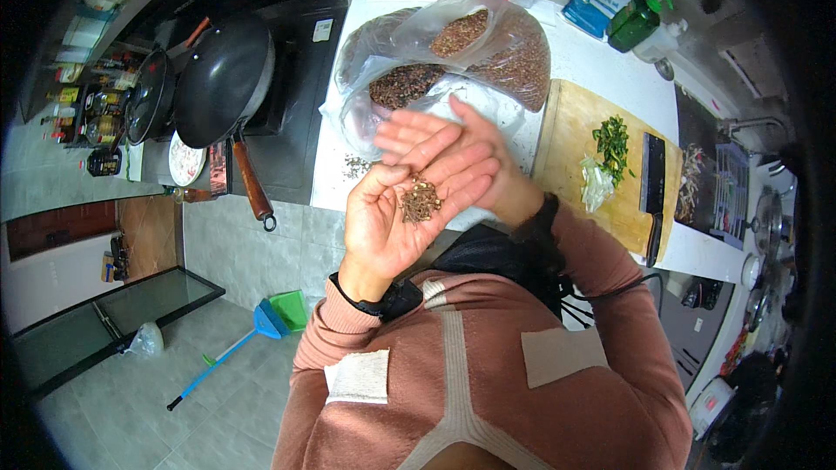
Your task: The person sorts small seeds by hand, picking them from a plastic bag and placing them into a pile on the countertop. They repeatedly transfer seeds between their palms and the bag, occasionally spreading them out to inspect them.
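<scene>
My left hand (405, 228) is palm up, with a small heap of dried stems and husks (420, 201) lying on the palm. My right hand (480, 143), blurred, has its fingers spread beside and partly behind the left fingers. Both hands are in front of open clear plastic bags on the counter. One bag (516, 59) is full of reddish-brown dried peppercorns, which look like Sichuan pepper. Nearer, another bag (362, 111) shows darker peppercorns (401, 85). Small dark bits (357, 166) are scattered on the white counter (330, 176) left of my hands.
To the right, a wooden cutting board (565, 117) bears chopped greens (612, 143), sliced white pieces (595, 184) and a cleaver (652, 189). A black wok (225, 78) stands on the stove at left, its wooden handle (251, 176) jutting past the edge. A blue dustpan (271, 320) is on the floor.
</scene>
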The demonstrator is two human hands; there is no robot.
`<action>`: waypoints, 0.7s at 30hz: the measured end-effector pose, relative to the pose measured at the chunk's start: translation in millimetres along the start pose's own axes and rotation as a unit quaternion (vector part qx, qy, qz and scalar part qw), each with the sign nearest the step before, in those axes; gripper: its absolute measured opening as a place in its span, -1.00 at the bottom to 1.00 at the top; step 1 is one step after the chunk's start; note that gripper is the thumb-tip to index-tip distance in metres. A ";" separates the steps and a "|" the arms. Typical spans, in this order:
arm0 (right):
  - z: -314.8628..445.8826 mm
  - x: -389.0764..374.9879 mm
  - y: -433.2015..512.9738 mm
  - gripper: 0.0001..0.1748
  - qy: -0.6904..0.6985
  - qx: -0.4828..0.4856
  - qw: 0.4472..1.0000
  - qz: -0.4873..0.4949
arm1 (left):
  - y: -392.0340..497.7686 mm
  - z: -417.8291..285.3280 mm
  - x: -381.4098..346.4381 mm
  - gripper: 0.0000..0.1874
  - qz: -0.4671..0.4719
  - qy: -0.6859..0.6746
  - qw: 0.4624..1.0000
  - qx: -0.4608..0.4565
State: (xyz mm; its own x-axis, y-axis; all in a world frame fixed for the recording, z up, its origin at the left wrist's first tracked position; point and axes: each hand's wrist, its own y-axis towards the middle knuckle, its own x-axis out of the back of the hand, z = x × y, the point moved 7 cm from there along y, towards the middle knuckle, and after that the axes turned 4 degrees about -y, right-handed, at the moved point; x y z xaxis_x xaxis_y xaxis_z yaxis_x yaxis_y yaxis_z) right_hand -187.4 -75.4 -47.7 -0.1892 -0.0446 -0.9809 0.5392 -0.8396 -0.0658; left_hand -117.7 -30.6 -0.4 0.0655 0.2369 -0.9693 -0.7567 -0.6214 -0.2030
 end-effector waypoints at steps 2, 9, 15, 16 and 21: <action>-14.8 0.0 -12.1 -0.23 -0.018 0.004 1.000 0.021 | 3.0 6.3 -1.6 -0.29 0.036 -0.070 0.996 0.033; -41.9 -4.6 -19.5 -0.24 -0.029 0.022 0.999 -0.007 | 5.6 13.3 3.1 -0.32 0.073 -0.037 0.994 0.066; -43.7 -5.6 -17.1 -0.25 -0.037 0.033 0.999 -0.002 | 1.7 6.6 10.6 -0.33 -0.026 0.196 0.980 0.018; -43.6 -5.6 -17.1 -0.25 -0.037 0.035 0.999 -0.002 | 1.1 7.1 10.3 -0.33 -0.025 0.204 0.978 0.018; -43.7 -6.5 -15.7 -0.25 -0.040 0.040 0.998 0.002 | 2.3 14.8 0.6 -0.30 0.074 -0.079 0.992 0.067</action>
State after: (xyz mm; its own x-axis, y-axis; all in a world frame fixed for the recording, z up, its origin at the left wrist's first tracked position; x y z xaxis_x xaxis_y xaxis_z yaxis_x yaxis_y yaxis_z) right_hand -158.7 -38.3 -48.3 -0.2540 -0.0884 -0.9632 0.4729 -0.8800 -0.0439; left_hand -129.0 -20.8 0.6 -0.1476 0.2703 -0.9514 -0.8312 -0.5552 -0.0288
